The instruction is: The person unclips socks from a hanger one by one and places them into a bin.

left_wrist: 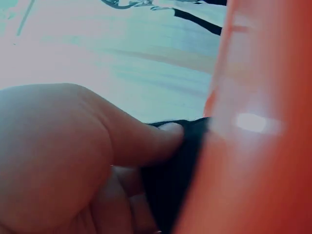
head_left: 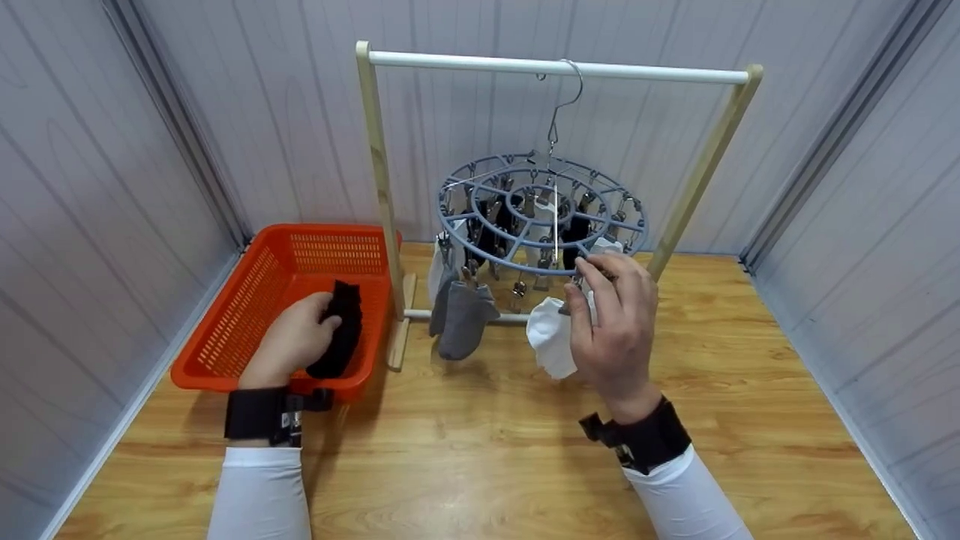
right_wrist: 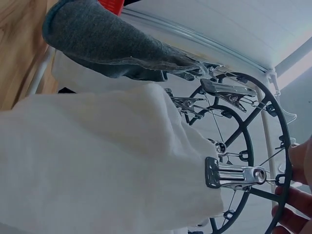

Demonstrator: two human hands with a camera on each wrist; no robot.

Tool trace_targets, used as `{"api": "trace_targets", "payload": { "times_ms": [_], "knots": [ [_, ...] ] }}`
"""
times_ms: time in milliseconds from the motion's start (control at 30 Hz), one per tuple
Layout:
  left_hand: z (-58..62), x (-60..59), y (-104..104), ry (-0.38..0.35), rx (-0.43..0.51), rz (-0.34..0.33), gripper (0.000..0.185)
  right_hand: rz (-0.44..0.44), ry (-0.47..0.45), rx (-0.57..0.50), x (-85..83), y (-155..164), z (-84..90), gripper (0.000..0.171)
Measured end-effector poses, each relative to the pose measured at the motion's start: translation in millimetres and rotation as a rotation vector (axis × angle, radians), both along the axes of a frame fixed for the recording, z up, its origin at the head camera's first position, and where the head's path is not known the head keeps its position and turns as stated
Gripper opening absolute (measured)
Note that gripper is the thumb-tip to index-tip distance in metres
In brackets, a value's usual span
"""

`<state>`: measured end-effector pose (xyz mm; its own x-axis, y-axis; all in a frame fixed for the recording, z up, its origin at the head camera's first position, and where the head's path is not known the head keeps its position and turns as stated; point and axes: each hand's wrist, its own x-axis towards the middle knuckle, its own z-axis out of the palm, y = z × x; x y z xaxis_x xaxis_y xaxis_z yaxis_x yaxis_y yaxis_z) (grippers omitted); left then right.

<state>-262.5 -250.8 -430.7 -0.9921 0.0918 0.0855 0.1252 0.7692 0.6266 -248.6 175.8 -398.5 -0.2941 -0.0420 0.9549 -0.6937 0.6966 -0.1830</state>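
A black sock [head_left: 346, 330] is pinched between the thumb and fingers of my left hand [head_left: 296, 334], inside the orange basket [head_left: 225, 315]. The left wrist view shows the thumb [left_wrist: 163, 139] pressed on the dark cloth, partly hidden by the blurred basket wall. My right hand [head_left: 619, 322] holds the front rim of a round blue-grey clip hanger [head_left: 517, 266]; in the right wrist view its fingers [right_wrist: 290, 219] reach behind the ring. Below that hand hangs a white sock [head_left: 551, 337], gripped by a metal clip [right_wrist: 239, 174]. A grey sock [head_left: 461, 322] hangs to its left.
The hanger's hook [head_left: 576, 82] hangs on the white bar [head_left: 480, 63] of a wooden-legged rack [head_left: 379, 150]. More black and light socks hang deeper among the clips. Pale panel walls [head_left: 862, 247] enclose the wood-patterned floor [head_left: 465, 450].
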Motion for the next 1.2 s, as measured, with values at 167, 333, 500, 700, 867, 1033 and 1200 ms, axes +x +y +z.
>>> {"api": "trace_targets", "payload": {
  "times_ms": [167, 333, 500, 700, 867, 1033, 1200],
  "knots": [
    [-1.5, 0.2, 1.7, -0.069, -0.016, -0.028, 0.054, 0.002, 0.000, 0.006, 0.2, -1.3, -1.7, 0.032],
    [-1.9, -0.8, 3.9, -0.103, -0.024, -0.059, 0.055, 0.004, -0.009, 0.011, 0.7, -0.8, -1.3, 0.031],
    [-3.8, -2.2, 3.7, -0.135, -0.056, -0.041, 0.054, 0.010, -0.013, 0.014, 2.4, -1.9, -2.0, 0.033],
    [1.3, 0.8, 0.6, -0.120, -0.095, 0.022, 0.054, 0.023, -0.005, 0.021, 5.4, -6.9, -3.8, 0.035],
    [7.0, 3.0, 4.4, -0.066, -0.050, 0.050, 0.054, 0.038, 0.014, 0.033, 8.3, -10.5, -3.2, 0.036],
    [11.1, 4.9, 18.2, 0.028, 0.012, 0.037, 0.049, 0.071, 0.034, 0.045, 11.5, -11.3, -1.9, 0.036],
    [13.3, 4.6, 33.4, 0.110, 0.056, -0.017, 0.040, 0.112, 0.043, 0.035, 14.0, -11.1, 0.6, 0.036]
  ]
}}
